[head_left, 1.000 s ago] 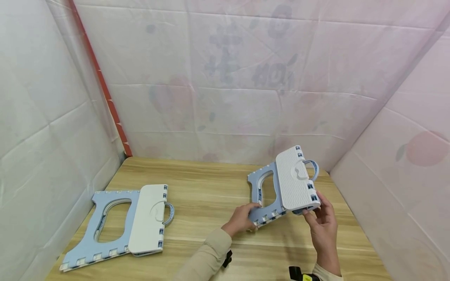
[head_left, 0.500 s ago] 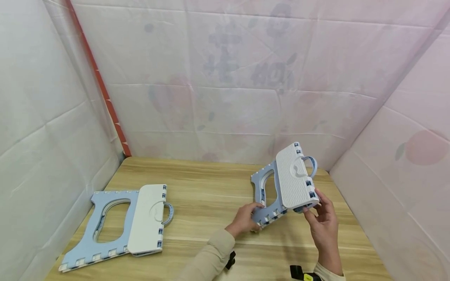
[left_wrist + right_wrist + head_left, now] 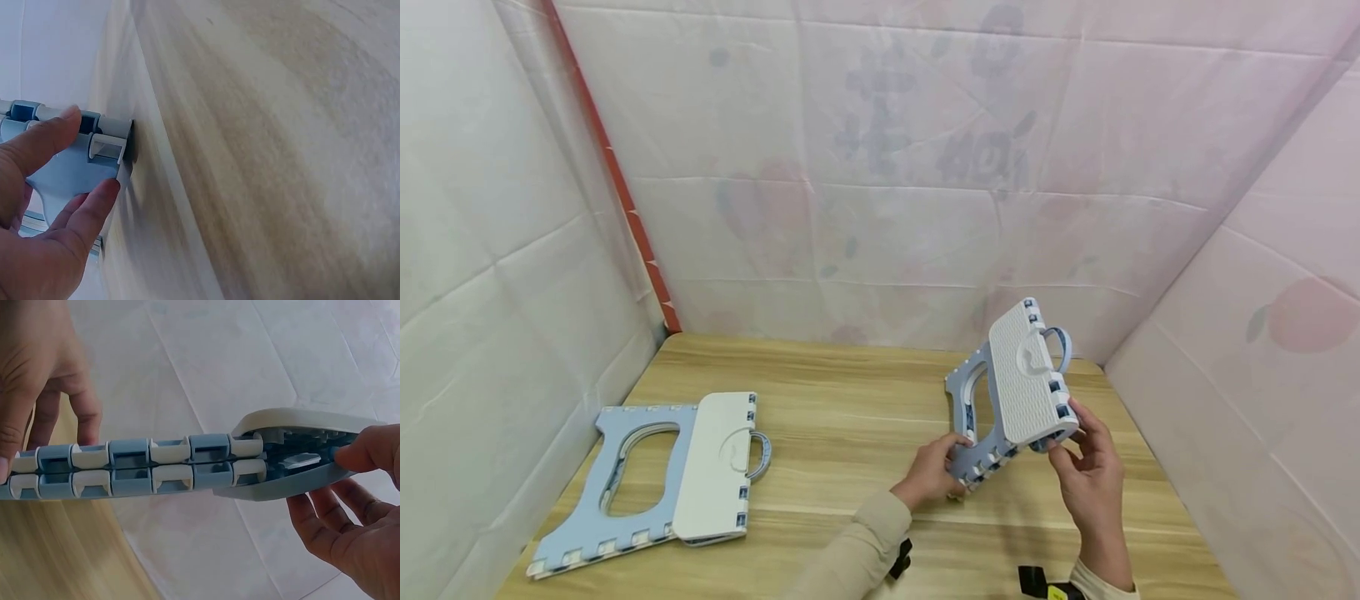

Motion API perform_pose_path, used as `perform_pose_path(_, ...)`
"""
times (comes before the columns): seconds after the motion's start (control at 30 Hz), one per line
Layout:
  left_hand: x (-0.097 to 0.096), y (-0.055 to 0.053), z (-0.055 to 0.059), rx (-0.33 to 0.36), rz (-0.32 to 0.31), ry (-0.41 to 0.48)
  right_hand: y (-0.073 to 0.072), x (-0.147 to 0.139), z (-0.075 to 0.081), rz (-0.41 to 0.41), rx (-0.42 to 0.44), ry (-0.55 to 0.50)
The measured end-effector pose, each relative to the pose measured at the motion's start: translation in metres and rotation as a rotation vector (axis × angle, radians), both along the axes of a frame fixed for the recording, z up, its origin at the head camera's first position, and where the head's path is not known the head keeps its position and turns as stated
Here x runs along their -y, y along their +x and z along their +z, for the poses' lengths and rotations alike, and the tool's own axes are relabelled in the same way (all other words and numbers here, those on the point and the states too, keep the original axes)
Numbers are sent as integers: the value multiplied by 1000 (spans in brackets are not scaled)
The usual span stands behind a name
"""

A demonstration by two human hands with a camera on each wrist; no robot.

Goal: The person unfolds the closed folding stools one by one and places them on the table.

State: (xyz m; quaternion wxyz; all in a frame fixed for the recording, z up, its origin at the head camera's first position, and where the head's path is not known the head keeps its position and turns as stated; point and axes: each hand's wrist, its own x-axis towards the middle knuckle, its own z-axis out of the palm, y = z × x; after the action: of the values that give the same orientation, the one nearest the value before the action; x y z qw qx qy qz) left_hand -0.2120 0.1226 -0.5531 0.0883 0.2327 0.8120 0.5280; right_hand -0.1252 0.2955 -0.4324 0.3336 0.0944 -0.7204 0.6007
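I pinch the stool (image 3: 1012, 396), tilted at the right side of the table (image 3: 842, 417), left hand (image 3: 934, 471) on its leg (image 3: 987, 445), right hand (image 3: 1092, 477) on its seat (image 3: 1032, 383) with my thumb (image 3: 369, 450) in the gap, so if the seat snaps closed, that thumb could get nipped.

No text can be read. Across the back curtain (image 3: 895, 237), large blue-grey marks (image 3: 880, 108) resemble writing, but they are too faint to make out as words. On the right wrist device (image 3: 1032, 581), 1 small yellow label (image 3: 1057, 592) bears dark marks, cut by the head view's lower edge and too small to read.
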Motion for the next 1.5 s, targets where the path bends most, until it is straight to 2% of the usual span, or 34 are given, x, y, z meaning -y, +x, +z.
perform_pose_path(0.37, -8, 6, -7, 42, 9, 65, -2, 2, 1, 29, -44, 42)
perform_pose_path(0.67, -13, 6, -11, 95, 1, 104, -6, 5, 4, 27, 14, 74)
perform_pose_path(0.77, -14, 5, -12, 96, -3, 119, -7, 7, 5, 23, 9, 118)
perform_pose_path(0.97, -18, 4, -15, 98, -7, 175, -10, 12, 8, 11, -55, 211)
perform_pose_path(1.17, -20, 2, -19, 114, -15, 234, -6, 26, 24, -7, -95, 301)
perform_pose_path(1.3, -21, 0, -21, 105, -27, 241, -3, 33, 32, -32, -100, 345)
perform_pose_path(1.5, -22, -1, -22, 89, -26, 234, -6, 36, 30, -88, -120, 392)
